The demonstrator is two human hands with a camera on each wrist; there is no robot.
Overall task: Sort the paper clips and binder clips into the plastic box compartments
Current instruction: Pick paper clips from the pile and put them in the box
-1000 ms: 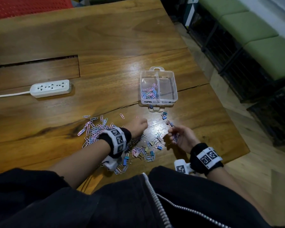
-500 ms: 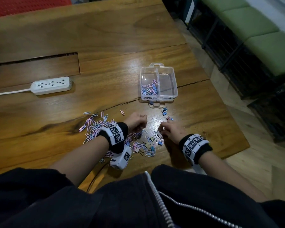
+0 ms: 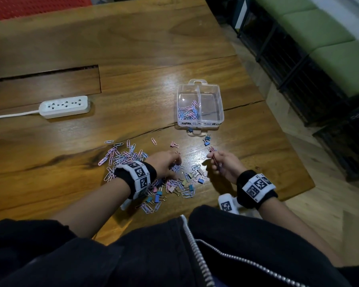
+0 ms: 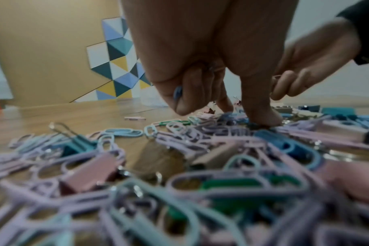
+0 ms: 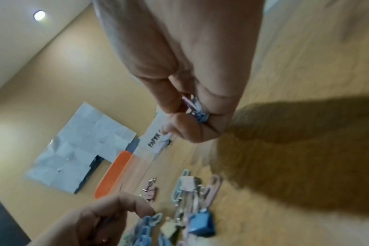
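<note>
A clear two-compartment plastic box [image 3: 199, 123] stands ahead; pastel paper clips [image 3: 188, 112] lie in its left compartment, and the right one looks bare. A mixed pile of paper clips and binder clips [image 3: 174, 186] spreads near the table's front edge. My left hand [image 3: 175, 162] rests on the pile, fingers curled with a blue paper clip [image 4: 177, 92] tucked in them and fingertips [image 4: 261, 116] pressing down. My right hand [image 3: 212, 158] hovers just above the table to the right and pinches a small bunch of pink and blue paper clips [image 5: 195, 106].
A white power strip [image 3: 65, 106] with its cord lies at the left. Loose blue binder clips [image 3: 206, 140] sit just in front of the box. The table's right edge [image 3: 294, 154] drops to the floor, with dark crates and green cushions beyond.
My right hand went palm-down onto the pile and has come up again on its side with clips pinched. My left hand stayed on the pile.
</note>
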